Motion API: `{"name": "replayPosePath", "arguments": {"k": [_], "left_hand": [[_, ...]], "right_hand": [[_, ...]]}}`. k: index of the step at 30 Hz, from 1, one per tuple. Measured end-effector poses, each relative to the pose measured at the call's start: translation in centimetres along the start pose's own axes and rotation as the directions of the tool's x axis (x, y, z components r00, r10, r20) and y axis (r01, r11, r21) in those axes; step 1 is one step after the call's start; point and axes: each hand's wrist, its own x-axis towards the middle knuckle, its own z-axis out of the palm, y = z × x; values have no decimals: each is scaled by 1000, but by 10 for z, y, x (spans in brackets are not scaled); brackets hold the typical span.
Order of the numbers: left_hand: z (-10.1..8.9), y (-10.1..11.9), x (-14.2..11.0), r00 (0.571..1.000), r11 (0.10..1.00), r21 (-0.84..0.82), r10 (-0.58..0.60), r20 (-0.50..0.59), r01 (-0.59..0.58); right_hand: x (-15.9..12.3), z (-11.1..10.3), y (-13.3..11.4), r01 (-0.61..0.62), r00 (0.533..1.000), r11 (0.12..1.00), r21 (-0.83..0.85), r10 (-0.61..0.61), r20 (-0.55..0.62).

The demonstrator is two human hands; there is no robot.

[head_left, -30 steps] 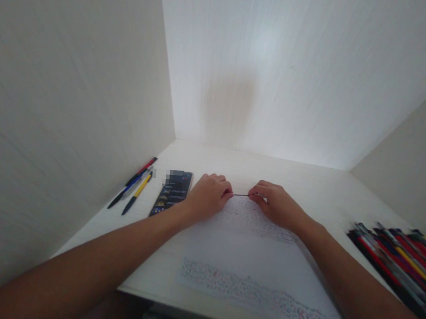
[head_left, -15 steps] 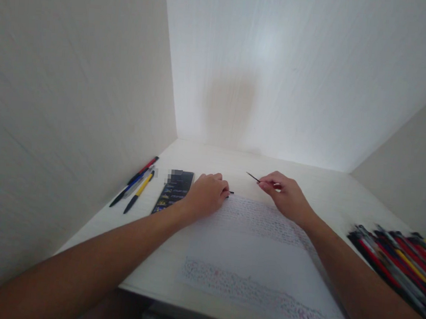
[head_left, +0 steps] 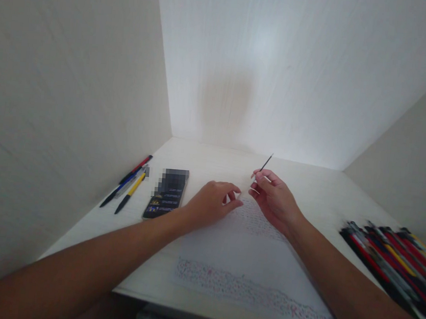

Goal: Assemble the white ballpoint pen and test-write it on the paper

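My right hand (head_left: 274,198) is raised a little above a written sheet of paper (head_left: 246,253) and pinches a thin dark pen refill (head_left: 266,162), which points up and away from me. My left hand (head_left: 211,203) rests on the sheet's far left corner. Its thumb and forefinger are curled toward the right hand in a loose pinch, and whatever is between them is too small to make out. The two hands are a few centimetres apart.
A dark phone (head_left: 168,195) lies left of my left hand. Further left, several pens (head_left: 127,188) lie by the left wall. A heap of red, black and yellow pens (head_left: 393,257) fills the desk's right edge. White walls enclose the desk (head_left: 205,161) on three sides.
A second ago both hands held the thin refill level between them. The right hand has since pulled it free, lifted it and tipped it upward. The left hand's fingers have loosened.
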Motion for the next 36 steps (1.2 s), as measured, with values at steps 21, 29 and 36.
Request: {"name": "replayPosePath", "arguments": {"k": [21,29,36], "left_hand": [[-7,-18,7,975,994,61,-81,-209,95],[-8,-24,7,962,989,13,-139,-236,146],[-9,-29,7,969,993,34,-102,-225,112]], "right_hand": [[7,-9,9,-215,974,894,393,224,24],[15,-25,16,-294,953,925,242,303,0],[14,-29,21,-311,944,945,97,297,142]]}}
